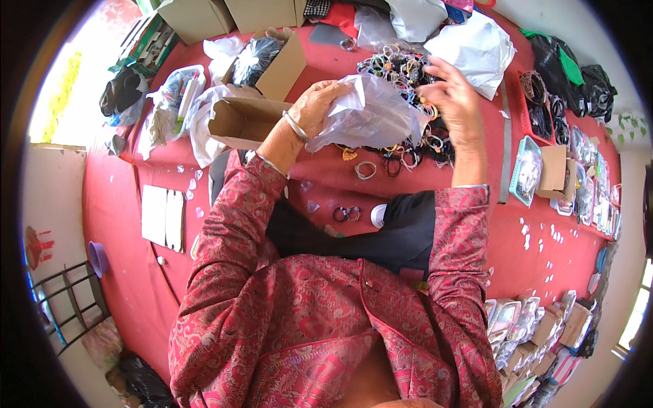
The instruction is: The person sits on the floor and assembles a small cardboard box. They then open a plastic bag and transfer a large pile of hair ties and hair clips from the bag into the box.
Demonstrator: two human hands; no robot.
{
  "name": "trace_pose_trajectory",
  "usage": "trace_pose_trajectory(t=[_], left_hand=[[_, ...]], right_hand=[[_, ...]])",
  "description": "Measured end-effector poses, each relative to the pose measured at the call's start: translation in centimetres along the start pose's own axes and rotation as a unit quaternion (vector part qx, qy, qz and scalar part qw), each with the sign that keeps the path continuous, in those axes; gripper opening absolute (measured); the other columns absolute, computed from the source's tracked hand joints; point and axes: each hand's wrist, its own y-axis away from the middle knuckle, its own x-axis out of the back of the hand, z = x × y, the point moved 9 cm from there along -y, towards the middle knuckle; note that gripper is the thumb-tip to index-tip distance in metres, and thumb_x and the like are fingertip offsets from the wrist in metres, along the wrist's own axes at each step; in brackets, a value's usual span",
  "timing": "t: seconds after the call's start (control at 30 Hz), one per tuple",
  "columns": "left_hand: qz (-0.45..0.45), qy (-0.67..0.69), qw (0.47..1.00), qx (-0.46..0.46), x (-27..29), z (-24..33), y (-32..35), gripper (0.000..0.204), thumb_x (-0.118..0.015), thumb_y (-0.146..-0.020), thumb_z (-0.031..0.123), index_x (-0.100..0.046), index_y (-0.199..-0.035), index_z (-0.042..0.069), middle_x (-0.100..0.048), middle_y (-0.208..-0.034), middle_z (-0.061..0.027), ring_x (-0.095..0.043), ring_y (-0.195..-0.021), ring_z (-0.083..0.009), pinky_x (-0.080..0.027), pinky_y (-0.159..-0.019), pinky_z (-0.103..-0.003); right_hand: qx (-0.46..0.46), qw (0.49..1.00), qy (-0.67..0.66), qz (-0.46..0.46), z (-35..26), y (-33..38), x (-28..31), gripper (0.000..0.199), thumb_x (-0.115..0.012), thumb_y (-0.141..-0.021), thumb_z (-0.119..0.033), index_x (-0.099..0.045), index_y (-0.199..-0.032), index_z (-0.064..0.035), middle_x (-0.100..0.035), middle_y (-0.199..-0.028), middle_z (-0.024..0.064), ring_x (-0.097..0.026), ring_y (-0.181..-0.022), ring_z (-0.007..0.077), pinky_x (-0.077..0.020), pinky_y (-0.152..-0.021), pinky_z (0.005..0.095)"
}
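Observation:
My left hand [317, 107] is closed on the edge of a clear plastic bag [375, 115], which hangs out to the right with its mouth loose. To its right my right hand [451, 100] is raised with its fingers apart and slightly blurred; I see nothing in it. Under and behind both the bag and this hand lies a heap of bracelets or hair ties [394, 64], dark and many-coloured. A pale loop [366, 170] lies apart at the near edge of the heap. The bag hides part of the heap.
An opened cardboard box [239, 124] stands left of my left hand, with another box [282, 66] behind it. A white plastic sack [473, 53] lies at the back right. On the right are a blue-green basket [526, 171] and a red tray [532, 112]. Red cloth [323, 187] covers the floor.

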Motion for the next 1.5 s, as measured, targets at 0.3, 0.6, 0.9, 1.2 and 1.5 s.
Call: trace_pose_trajectory(t=[0.3, 0.6, 0.9, 1.2, 1.5], left_hand=[[-0.004, -0.051, 0.999, 0.008, 0.0, -0.4, 0.4, 0.024, -0.051, -0.088, 0.019, -0.059, -0.098, -0.001, -0.064, -0.085, -0.0069, -0.062, -0.071, -0.013, -0.051, -0.063, -0.025], [-0.004, -0.009, 1.0, 0.023, 0.4, -0.4, 1.0, 0.022, -0.054, -0.087, 0.017, -0.059, -0.095, -0.003, -0.064, -0.084, -0.0104, -0.064, -0.067, -0.0169, -0.053, -0.06, -0.028], [0.148, -0.295, 0.944, 0.003, 8.1, -0.1, 1.0, 0.029, -0.053, -0.087, 0.021, -0.057, -0.107, 0.002, -0.056, -0.096, -0.0033, -0.051, -0.09, -0.0136, -0.04, -0.083, -0.027], [0.031, -0.261, 0.962, -0.073, -2.3, 1.0, 0.8, 0.023, -0.055, -0.087, 0.027, -0.058, -0.078, 0.007, -0.052, -0.064, 0.0046, -0.043, -0.055, -0.0033, -0.032, -0.049, -0.019], [-0.047, -0.28, 0.959, -0.021, -3.5, 0.3, 1.5, 0.025, -0.056, -0.086, 0.028, -0.056, -0.077, 0.005, -0.053, -0.063, 0.0023, -0.045, -0.054, -0.0048, -0.034, -0.048, -0.019]], right_hand=[[-0.014, 0.997, 0.034, 0.062, 1.8, -0.4, -1.7, 0.021, -0.054, -0.085, -0.017, -0.061, -0.076, 0.0002, -0.052, -0.055, -0.0006, -0.045, -0.046, 0.0048, -0.0348, -0.042, 0.0206], [0.07, 0.997, 0.02, 0.007, -1.2, 0.3, -2.9, 0.047, -0.061, -0.082, -0.04, -0.055, -0.106, -0.0014, -0.061, -0.084, 0.0056, -0.057, -0.076, 0.0141, -0.0472, -0.069, 0.0266], [0.209, 0.972, 0.085, -0.058, -0.9, -0.1, -5.3, 0.021, -0.053, -0.078, -0.02, -0.057, -0.069, -0.0014, -0.055, -0.064, 0.0186, -0.055, -0.058, 0.0294, -0.0418, -0.056, 0.0401], [0.189, 0.972, 0.138, 0.029, -2.3, 1.7, -0.8, 0.029, -0.052, -0.084, -0.019, -0.061, -0.064, -0.0002, -0.059, -0.056, 0.0132, -0.057, -0.05, 0.0198, -0.0441, -0.051, 0.0318], [0.109, 0.946, 0.231, 0.199, 1.3, 1.0, 0.9, 0.024, -0.048, -0.083, -0.013, -0.052, -0.063, 0.0001, -0.058, -0.061, 0.0122, -0.058, -0.06, 0.0233, -0.0453, -0.055, 0.0339]])
